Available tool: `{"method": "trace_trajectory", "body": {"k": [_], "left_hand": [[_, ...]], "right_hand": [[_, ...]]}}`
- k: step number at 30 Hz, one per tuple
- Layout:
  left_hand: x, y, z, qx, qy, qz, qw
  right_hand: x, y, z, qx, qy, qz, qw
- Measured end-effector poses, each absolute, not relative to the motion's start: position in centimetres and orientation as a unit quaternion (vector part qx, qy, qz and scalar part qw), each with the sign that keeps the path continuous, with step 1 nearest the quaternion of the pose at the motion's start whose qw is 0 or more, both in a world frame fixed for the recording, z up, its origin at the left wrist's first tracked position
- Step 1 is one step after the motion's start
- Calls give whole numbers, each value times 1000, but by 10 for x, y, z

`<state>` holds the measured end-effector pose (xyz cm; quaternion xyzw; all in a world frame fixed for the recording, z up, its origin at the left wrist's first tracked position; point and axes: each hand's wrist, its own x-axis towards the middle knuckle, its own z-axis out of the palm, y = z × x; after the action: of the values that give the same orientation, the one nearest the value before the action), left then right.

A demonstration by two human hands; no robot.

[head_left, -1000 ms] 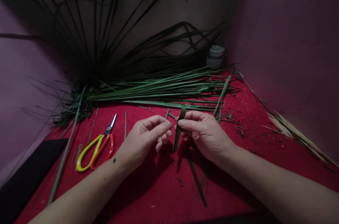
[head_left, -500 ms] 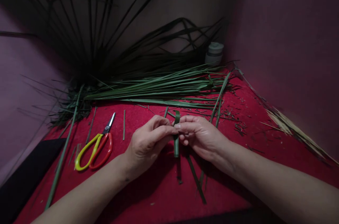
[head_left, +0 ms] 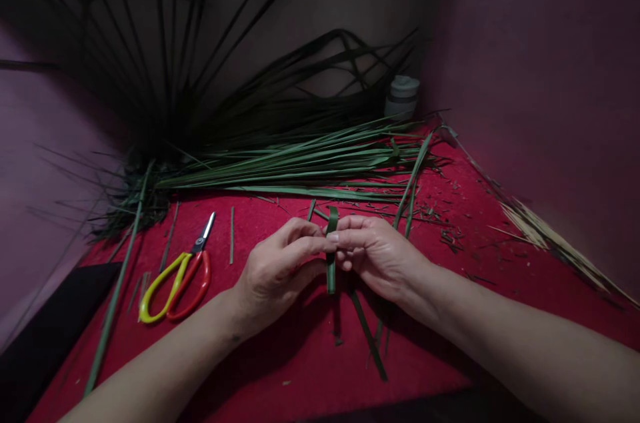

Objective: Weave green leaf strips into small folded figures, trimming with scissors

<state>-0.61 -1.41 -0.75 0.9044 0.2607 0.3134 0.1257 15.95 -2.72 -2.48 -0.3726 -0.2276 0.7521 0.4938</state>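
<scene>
Near the middle of the red cloth, a folded green leaf strip (head_left: 331,274) stands out above and below my fingertips. My left hand (head_left: 283,263) pinches it from the left with thumb and fingers. From the right, my right hand (head_left: 377,249) closes on the same strip, its fingertips meeting those of the left. The part of the strip between the fingers is hidden. Scissors (head_left: 190,276) with one yellow and one red handle lie left of my left hand, blades pointing away.
Long green leaves (head_left: 300,166) lie across the back, with dark fronds behind them. A pale lidded container (head_left: 401,97) stands at the back right. Thin yellowish sticks (head_left: 555,246) lie along the right edge. Leaf scraps (head_left: 451,236) dot the red cloth (head_left: 430,356).
The whole view has shifted slightly, so things sit a little further left. Both hands keep their pinch on the strip, with only slight finger movement.
</scene>
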Motion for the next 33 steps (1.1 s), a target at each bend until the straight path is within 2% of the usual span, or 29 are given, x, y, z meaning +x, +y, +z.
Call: {"method": "trace_trajectory", "body": {"k": [9, 22, 28, 33], "left_hand": [[-7, -14, -10, 911, 245, 319, 95], [-6, -16, -13, 901, 239, 342, 119], [-3, -14, 0, 923, 163, 348, 35], [-3, -15, 6, 932, 146, 332, -11]], "right_hand": [[158, -29, -22, -382, -237, 742, 498], [158, -27, -25, -381, -243, 741, 496], [158, -29, -26, -354, -258, 752, 492], [159, -29, -22, -332, -244, 744, 525]]}}
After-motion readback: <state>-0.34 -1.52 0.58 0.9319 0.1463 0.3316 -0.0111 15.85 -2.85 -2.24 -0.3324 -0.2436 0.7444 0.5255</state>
